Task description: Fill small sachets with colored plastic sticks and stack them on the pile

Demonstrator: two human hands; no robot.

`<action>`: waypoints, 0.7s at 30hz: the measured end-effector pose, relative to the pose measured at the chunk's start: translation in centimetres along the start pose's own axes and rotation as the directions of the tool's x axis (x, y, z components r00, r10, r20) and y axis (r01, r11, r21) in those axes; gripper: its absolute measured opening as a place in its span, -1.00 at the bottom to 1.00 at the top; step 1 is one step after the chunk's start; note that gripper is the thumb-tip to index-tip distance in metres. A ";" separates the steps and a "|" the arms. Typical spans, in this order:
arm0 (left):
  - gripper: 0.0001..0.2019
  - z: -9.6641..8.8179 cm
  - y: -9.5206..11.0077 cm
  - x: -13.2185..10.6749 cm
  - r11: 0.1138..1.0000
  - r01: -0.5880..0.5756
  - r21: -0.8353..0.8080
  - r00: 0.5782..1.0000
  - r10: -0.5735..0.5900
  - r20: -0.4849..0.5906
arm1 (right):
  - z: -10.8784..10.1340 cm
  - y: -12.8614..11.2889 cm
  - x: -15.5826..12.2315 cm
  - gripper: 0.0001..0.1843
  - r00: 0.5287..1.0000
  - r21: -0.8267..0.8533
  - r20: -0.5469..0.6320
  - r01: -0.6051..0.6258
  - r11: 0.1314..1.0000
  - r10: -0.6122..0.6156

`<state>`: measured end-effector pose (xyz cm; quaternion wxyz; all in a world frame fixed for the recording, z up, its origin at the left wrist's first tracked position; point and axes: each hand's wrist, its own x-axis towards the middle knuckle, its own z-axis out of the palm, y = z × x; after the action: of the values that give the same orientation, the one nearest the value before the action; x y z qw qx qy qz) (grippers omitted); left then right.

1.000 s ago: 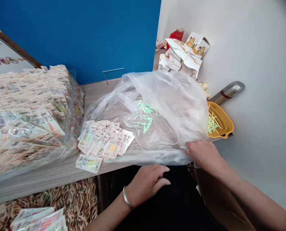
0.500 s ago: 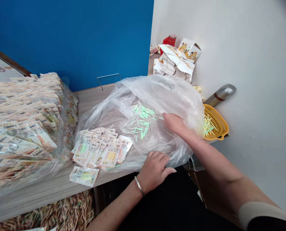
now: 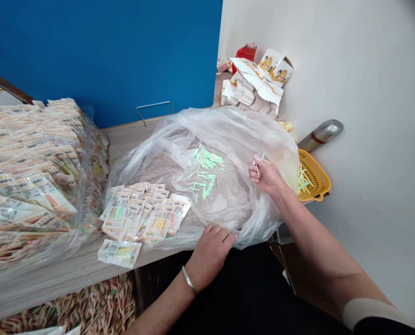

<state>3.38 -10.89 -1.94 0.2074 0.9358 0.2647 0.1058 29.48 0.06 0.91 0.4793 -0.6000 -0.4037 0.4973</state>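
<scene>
A clear plastic bag [image 3: 224,122] lies spread and crumpled on the table. Loose thin green sticks [image 3: 209,160] are scattered on it. At the bag's near edge, my left hand [image 3: 212,251] has its fingers curled over the plastic and closed on it. My right hand [image 3: 267,176] is raised over the right part of the bag, palm turned up and fingers curled closed; a green stick end pokes out by its fingertips. How many sticks it holds is hidden. Small printed sachets [image 3: 155,214] with coloured sticks inside lie in a pile on the bag's left.
A large clear bag packed with sachets [image 3: 29,153] fills the left. Beyond the right arm stand a yellow basket [image 3: 321,179] with pale sticks and a steel flask [image 3: 322,135]. Folded white cartons [image 3: 252,86] are stacked at the back, near a blue panel [image 3: 123,51] and wire stand [image 3: 155,104].
My right hand has drawn back to the right from above the loose sticks and turned palm up, fingers closed. My left hand has slid slightly left, its thumb now tucked in.
</scene>
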 end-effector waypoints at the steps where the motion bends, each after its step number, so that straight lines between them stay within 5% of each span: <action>1: -0.84 -0.1 0.1 -0.4 1.000 -0.022 0.003 1.000 0.021 0.009 | 0.0 -0.5 -1.1 -0.60 0.997 0.053 0.071 -0.018 0.998 0.014; 4: -0.84 -0.6 0.6 -1.6 0.996 -0.087 -0.031 0.996 0.088 0.017 | 0.6 -2.1 -5.4 -0.61 0.943 -0.076 0.328 -0.029 0.997 0.052; 6: -0.84 -0.9 1.0 -2.3 0.992 -0.111 -0.058 0.994 0.112 0.004 | 1.2 -3.1 -8.5 -0.63 0.865 -0.310 0.496 0.094 0.946 0.076; 8: -0.82 -1.2 1.3 -3.1 0.989 -0.118 -0.090 0.993 0.116 -0.025 | 1.7 -3.7 -11.3 -0.67 0.767 -0.507 0.632 0.299 0.808 0.112; 10: -0.79 -1.6 1.4 -3.7 0.984 -0.113 -0.137 0.992 0.103 -0.072 | 1.9 -3.8 -13.5 -0.69 0.696 -0.656 0.690 0.483 0.580 0.200; 12: -0.76 -2.1 1.3 -4.1 0.975 -0.097 -0.200 0.987 0.069 -0.144 | 1.7 -3.8 -14.7 -0.74 0.715 -0.768 0.640 0.584 0.261 0.283; 14: -0.77 -3.1 0.8 -4.2 0.965 -0.034 -0.261 0.974 -0.026 -0.224 | 1.3 -4.6 -14.8 -0.90 0.802 -0.821 0.546 0.570 -0.033 0.242; 15: -0.79 -3.9 0.5 -4.0 0.959 0.019 -0.283 0.956 -0.099 -0.274 | 1.1 -5.5 -14.4 -0.88 0.838 -0.835 0.517 0.539 -0.115 0.174; 18: -0.79 -7.0 -0.5 -2.9 0.939 0.181 -0.291 0.806 -0.311 -0.503 | 1.3 -10.1 -12.7 -0.83 0.854 -0.871 0.491 0.479 -0.112 -0.173; 21: -0.73 -10.7 -1.3 -1.4 0.940 0.242 -0.241 0.594 -0.339 -0.730 | 2.8 -14.8 -10.8 -0.73 0.741 -0.889 0.445 0.431 -0.152 -0.503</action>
<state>-1.66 -7.04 6.85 0.1453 0.7338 0.4693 0.4691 24.68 -6.69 17.55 0.0998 -0.5793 -0.7977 -0.1344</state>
